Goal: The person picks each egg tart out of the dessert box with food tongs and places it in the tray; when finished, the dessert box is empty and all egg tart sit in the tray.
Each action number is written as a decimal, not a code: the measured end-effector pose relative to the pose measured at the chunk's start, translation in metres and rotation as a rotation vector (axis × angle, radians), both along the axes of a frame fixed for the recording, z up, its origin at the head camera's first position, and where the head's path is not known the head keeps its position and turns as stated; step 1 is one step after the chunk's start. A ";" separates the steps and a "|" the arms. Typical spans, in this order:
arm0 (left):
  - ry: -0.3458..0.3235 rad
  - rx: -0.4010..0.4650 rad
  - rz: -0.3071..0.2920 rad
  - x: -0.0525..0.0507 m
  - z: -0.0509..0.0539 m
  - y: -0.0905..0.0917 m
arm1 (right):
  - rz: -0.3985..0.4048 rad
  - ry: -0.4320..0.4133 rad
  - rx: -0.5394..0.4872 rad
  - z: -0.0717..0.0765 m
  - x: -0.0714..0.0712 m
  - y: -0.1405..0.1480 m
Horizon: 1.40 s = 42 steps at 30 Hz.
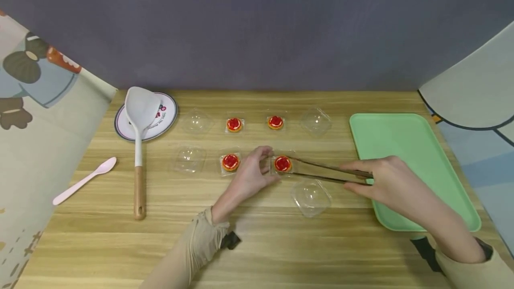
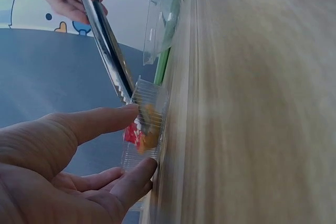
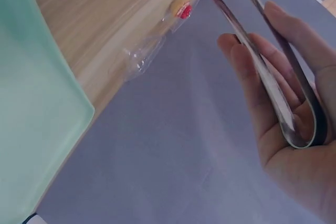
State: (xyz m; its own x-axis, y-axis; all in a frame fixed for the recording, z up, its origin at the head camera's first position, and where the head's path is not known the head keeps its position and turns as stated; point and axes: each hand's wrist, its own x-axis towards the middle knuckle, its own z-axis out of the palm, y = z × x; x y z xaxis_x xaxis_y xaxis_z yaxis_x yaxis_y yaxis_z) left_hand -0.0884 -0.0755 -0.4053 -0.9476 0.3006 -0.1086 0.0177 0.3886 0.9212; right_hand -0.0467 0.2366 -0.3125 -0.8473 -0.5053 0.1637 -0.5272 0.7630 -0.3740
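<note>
My right hand point(image 1: 391, 182) holds metal tongs point(image 1: 321, 164) near their bent end, thumb on one arm and fingers on the other. The tips lie at either side of a small red-topped tart point(image 1: 283, 164), which sits in the base of a clear plastic box point(image 2: 152, 94). My left hand point(image 1: 250, 171) grips this box at its left side, thumb and fingers at its edges in the left wrist view. The box's clear lid point(image 1: 310, 197) lies folded open toward the near right. Whether the tongs press on the tart is hard to tell.
Other tarts sit in opened clear boxes: one point(image 1: 230, 163) to the left, two point(image 1: 234, 124) behind. A green tray point(image 1: 405, 135) is at the right. At the left are a white spatula point(image 1: 138, 146) across a plate point(image 1: 170, 113) and a pink spoon point(image 1: 86, 179).
</note>
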 end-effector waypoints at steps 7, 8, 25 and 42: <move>-0.006 0.009 -0.003 0.000 0.000 0.001 | 0.015 0.043 -0.037 -0.009 0.000 -0.003; -0.006 0.009 -0.004 -0.001 0.000 0.001 | 0.019 0.054 -0.040 -0.010 0.000 -0.003; 0.004 -0.011 -0.011 -0.001 0.000 -0.001 | -0.062 0.019 -0.121 -0.022 0.010 0.001; 0.012 -0.009 -0.011 0.001 -0.001 -0.001 | -0.160 0.052 -0.175 -0.024 0.026 0.002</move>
